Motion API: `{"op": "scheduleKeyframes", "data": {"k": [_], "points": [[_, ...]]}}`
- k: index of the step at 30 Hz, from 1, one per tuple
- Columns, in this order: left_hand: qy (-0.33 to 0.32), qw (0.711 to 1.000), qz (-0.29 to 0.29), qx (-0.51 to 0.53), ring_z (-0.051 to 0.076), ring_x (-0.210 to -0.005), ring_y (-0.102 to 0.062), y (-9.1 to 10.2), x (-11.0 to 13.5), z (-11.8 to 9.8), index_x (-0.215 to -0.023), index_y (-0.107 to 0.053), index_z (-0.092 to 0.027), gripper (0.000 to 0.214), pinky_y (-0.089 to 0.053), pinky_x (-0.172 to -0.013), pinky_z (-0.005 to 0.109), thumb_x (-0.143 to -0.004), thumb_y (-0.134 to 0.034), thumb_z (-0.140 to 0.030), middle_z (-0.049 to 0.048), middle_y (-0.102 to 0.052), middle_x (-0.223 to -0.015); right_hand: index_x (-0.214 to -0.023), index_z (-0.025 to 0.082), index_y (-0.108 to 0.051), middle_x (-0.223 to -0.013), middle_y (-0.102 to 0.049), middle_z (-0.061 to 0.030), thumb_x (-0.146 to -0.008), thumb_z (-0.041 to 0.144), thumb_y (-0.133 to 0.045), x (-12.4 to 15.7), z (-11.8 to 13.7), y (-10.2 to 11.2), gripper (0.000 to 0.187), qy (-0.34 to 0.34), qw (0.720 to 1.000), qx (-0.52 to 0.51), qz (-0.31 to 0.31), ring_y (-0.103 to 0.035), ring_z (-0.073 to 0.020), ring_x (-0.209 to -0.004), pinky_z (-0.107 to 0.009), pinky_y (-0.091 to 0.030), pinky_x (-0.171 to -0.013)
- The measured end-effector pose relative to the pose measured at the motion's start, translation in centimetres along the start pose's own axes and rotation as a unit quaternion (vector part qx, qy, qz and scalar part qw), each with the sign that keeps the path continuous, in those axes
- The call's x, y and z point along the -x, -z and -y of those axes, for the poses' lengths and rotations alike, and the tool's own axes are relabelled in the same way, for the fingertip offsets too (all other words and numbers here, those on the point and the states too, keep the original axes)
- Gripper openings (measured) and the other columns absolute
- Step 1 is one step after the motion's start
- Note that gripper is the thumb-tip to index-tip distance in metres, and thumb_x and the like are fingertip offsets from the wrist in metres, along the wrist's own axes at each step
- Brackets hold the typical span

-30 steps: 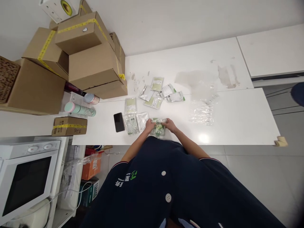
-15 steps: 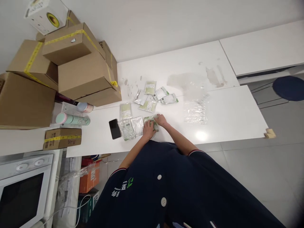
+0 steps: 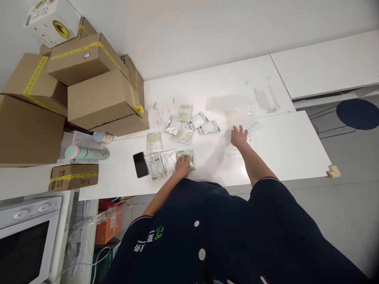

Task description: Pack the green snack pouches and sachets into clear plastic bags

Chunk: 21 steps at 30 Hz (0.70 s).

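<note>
My left hand [image 3: 182, 166] rests flat on a clear bag of green packets [image 3: 187, 156] near the front edge of the white table [image 3: 290, 142]. My right hand [image 3: 239, 136] reaches out to the right with fingers spread over a pile of empty clear plastic bags [image 3: 247, 134]. Two more filled clear bags [image 3: 161, 162] lie left of my left hand. Several loose green and silver sachets [image 3: 189, 122] lie scattered further back.
A black phone [image 3: 140, 164] lies left of the bags. Taped cardboard boxes [image 3: 97, 94] are stacked at the back left, with bottles [image 3: 87, 152] and a small box [image 3: 73, 176] in front. A white appliance [image 3: 26, 232] stands lower left, a dark stool [image 3: 358, 113] at right.
My right hand let go of the green-packet bag and moved right to the pile of empty bags. My left hand stayed on the bag, now lying flat on the table.
</note>
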<state>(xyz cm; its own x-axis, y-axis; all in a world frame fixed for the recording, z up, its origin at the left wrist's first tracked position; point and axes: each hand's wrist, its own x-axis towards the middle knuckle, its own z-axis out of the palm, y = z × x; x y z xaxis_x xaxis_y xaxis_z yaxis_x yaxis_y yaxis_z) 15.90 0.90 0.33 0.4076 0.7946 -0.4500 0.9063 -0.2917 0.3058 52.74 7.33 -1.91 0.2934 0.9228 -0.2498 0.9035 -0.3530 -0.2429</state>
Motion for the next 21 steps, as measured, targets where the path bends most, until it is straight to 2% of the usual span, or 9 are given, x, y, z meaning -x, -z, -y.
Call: {"op": "scheduleKeyframes", "data": {"k": [3,6,9,11,12,14,18,20,21], "points": [[0.017,0.999,-0.022,0.031,0.030,-0.126,-0.043,1.5,-0.9,-0.1,-0.129,-0.055,-0.020,0.044,-0.035,-0.105,0.043,-0.090,-0.051,-0.041,0.0138,-0.047,-0.136,-0.127,0.015,-0.057,-0.147,-0.043,-0.0161,-0.087,0.016,-0.042,0.1,0.0,1.1,0.042,-0.028,0.999,-0.026,-0.034,-0.026,-0.0336,-0.141,-0.063,-0.017,-0.110],[0.046,0.996,-0.066,0.039,0.029,-0.118,-0.047,3.0,-2.8,0.0,-0.124,-0.058,-0.018,0.040,-0.037,-0.102,0.042,-0.094,-0.041,-0.039,0.0143,-0.056,-0.122,-0.120,0.015,-0.060,-0.134,-0.055,-0.0154,-0.091,0.020,-0.038,1.8,-0.6,3.2,0.037,-0.032,0.975,-0.112,-0.188,-0.042,-0.0290,-0.130,-0.058,-0.028,-0.108],[0.074,0.993,-0.096,0.004,0.031,-0.118,-0.046,4.2,-5.7,0.3,-0.130,-0.054,-0.020,0.040,-0.039,-0.098,0.044,-0.093,-0.043,-0.030,0.0159,-0.053,-0.127,-0.107,0.018,-0.063,-0.113,-0.063,-0.0108,-0.092,0.029,-0.041,4.7,-1.3,5.4,0.029,-0.048,0.897,-0.234,-0.373,-0.055,-0.0247,-0.113,-0.052,-0.041,-0.101],[0.072,0.991,-0.105,-0.036,0.033,-0.122,-0.044,4.7,-7.9,0.6,-0.136,-0.049,-0.021,0.048,-0.038,-0.098,0.047,-0.089,-0.046,-0.019,0.0170,-0.047,-0.135,-0.107,0.020,-0.060,-0.101,-0.061,-0.0081,-0.090,0.035,-0.047,6.7,-1.4,6.2,0.026,-0.089,0.833,-0.327,-0.437,-0.059,-0.0221,-0.101,-0.047,-0.047,-0.094],[0.066,0.991,-0.106,-0.055,0.034,-0.125,-0.042,4.8,-8.9,0.7,-0.139,-0.045,-0.022,0.054,-0.036,-0.099,0.049,-0.086,-0.048,-0.015,0.0174,-0.044,-0.139,-0.110,0.020,-0.057,-0.096,-0.060,-0.0065,-0.089,0.036,-0.050,7.6,-1.3,6.3,0.028,-0.110,0.804,-0.382,-0.442,-0.061,-0.0206,-0.095,-0.045,-0.050,-0.089],[0.046,0.990,-0.104,-0.087,0.036,-0.131,-0.036,5.1,-10.6,0.8,-0.144,-0.040,-0.023,0.063,-0.032,-0.103,0.052,-0.083,-0.050,-0.011,0.0175,-0.038,-0.147,-0.114,0.021,-0.053,-0.088,-0.057,-0.0030,-0.085,0.038,-0.055,9.2,-0.6,6.0,0.034,-0.145,0.750,-0.503,-0.405,-0.062,-0.0172,-0.083,-0.040,-0.054,-0.079],[-0.010,0.986,-0.100,-0.135,0.035,-0.134,-0.035,5.7,-12.4,0.5,-0.142,-0.042,-0.017,0.057,-0.029,-0.106,0.052,-0.085,-0.046,-0.011,0.0206,-0.035,-0.149,-0.097,0.021,-0.056,-0.072,-0.054,0.0021,-0.076,0.037,-0.065,11.0,1.2,4.0,0.027,-0.195,0.645,-0.695,-0.252,-0.059,-0.0124,-0.065,-0.030,-0.055,-0.064],[-0.028,0.985,-0.078,-0.153,0.034,-0.128,-0.043,6.2,-12.7,0.3,-0.135,-0.048,-0.009,0.051,-0.034,-0.102,0.048,-0.084,-0.046,-0.009,0.0249,-0.046,-0.138,-0.083,0.022,-0.054,-0.065,-0.052,0.0037,-0.073,0.036,-0.068,11.5,1.8,2.7,0.022,-0.220,0.617,-0.731,-0.191,-0.055,-0.0114,-0.058,-0.027,-0.053,-0.056],[-0.031,0.985,-0.063,-0.158,0.033,-0.123,-0.048,6.5,-12.7,0.2,-0.130,-0.051,-0.007,0.047,-0.037,-0.100,0.045,-0.083,-0.046,-0.008,0.0257,-0.053,-0.130,-0.078,0.022,-0.052,-0.061,-0.050,0.0042,-0.072,0.036,-0.068,11.7,2.1,2.0,0.022,-0.235,0.624,-0.727,-0.161,-0.054,-0.0113,-0.055,-0.026,-0.051,-0.053]]}}
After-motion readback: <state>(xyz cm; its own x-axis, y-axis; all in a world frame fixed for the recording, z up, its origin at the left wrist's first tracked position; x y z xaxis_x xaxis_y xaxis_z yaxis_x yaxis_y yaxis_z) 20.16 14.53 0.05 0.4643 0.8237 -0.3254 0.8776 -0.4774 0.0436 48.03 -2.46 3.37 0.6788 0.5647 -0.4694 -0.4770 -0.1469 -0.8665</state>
